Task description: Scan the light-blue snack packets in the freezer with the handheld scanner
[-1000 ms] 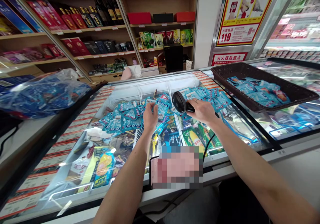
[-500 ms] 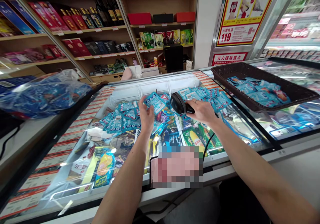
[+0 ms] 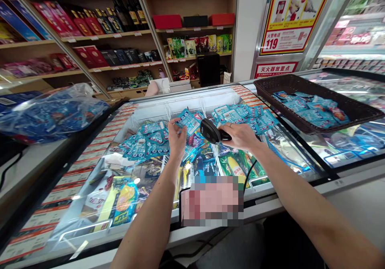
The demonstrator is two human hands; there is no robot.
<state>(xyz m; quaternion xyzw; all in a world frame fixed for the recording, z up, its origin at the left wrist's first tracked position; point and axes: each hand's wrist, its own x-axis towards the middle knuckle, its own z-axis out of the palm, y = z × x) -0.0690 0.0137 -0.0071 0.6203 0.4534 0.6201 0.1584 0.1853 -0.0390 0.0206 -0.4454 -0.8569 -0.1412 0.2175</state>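
Note:
Over the glass top of a chest freezer [image 3: 215, 99], my left hand [image 3: 177, 138] pinches a small blue snack packet [image 3: 190, 121] by its left edge. My right hand [image 3: 240, 136] is closed around the handle of a black barcode scanner [image 3: 210, 131], whose head points left, close beside the packet. A pile of blue packets [image 3: 144, 142] lies to the left of my left hand. Another pile of blue packets [image 3: 240, 113] lies just beyond my right hand. A phone [image 3: 210, 201], its screen blurred out, rests at the freezer's front edge.
A brown woven basket [image 3: 357, 105] holding more blue packets stands on the freezer at the right. A clear plastic bag [image 3: 60, 112] of blue packages lies at the left. The scanner's black cable [image 3: 249, 176] runs down past the phone. Shelves [image 3: 120, 34] stand behind.
The scanner in my right hand has shifted slightly left and down, nearer the packet. My left hand still holds the packet, which has moved a little to the right.

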